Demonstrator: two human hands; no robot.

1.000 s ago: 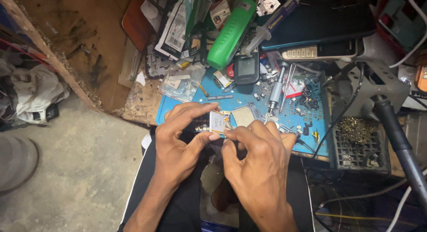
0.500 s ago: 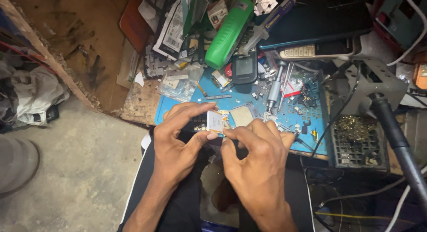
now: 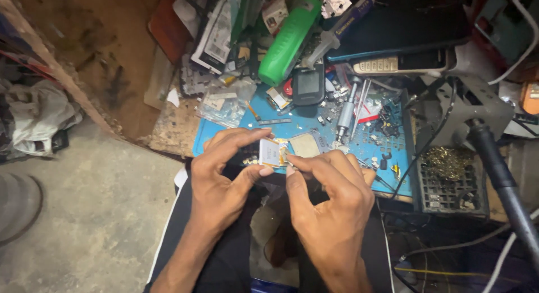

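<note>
Between my hands, the small flat part [image 3: 270,152] pinched in my left hand [image 3: 224,180] looks pale and matt with a coppery, foil-like edge where my right hand [image 3: 328,203] meets it. Just beyond my fingers the blue mat [image 3: 314,116] is matt rubber strewn with shiny metal bits, and the screwdriver [image 3: 345,110] on it has a bright metal shaft. Farther off lies a glossy green plastic bottle [image 3: 286,43], and to the left of my left hand the wooden bench [image 3: 112,62] is rough and stained, above a dull, gritty concrete floor [image 3: 95,214].

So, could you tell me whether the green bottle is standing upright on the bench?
No, the green bottle lies tilted on its side among the clutter behind the blue mat.
</note>
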